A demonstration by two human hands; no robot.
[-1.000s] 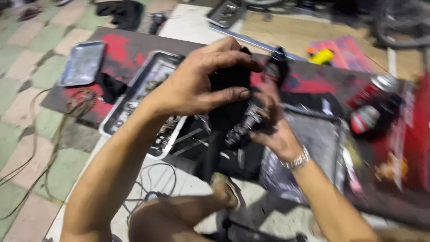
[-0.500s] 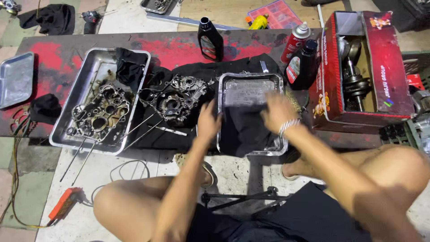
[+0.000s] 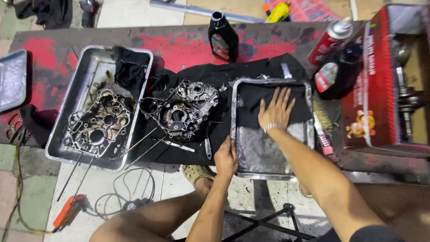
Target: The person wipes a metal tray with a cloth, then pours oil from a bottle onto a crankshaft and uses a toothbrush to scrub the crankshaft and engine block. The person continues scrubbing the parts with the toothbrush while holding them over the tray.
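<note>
At the far left edge a small empty metal tray (image 3: 12, 79) lies on the red and black worktop (image 3: 179, 45). Next to it a large metal tray (image 3: 92, 67) holds an oily engine case half (image 3: 99, 123), with a black rag (image 3: 130, 67) draped over its far right corner. A second engine case half (image 3: 181, 110) sits on a black cloth (image 3: 224, 76) just right of that tray, and thin metal rods (image 3: 143, 145) slant out from under it. The left hand (image 3: 226, 159) rests on the near left rim of the middle tray (image 3: 268, 168), fingers curled over the edge in a loose grip on the rim. The right hand (image 3: 275, 110) lies flat with fingers spread, grip released, pressing a dark cloth (image 3: 251, 101) into that tray's far half. Behind stands a black oil bottle (image 3: 222, 38). To the right are a spray can (image 3: 331, 38), a second dark bottle (image 3: 336, 76), what looks like a small brush (image 3: 322, 136), and a red cardboard box (image 3: 380, 85) with metal parts inside, blurred.
</note>
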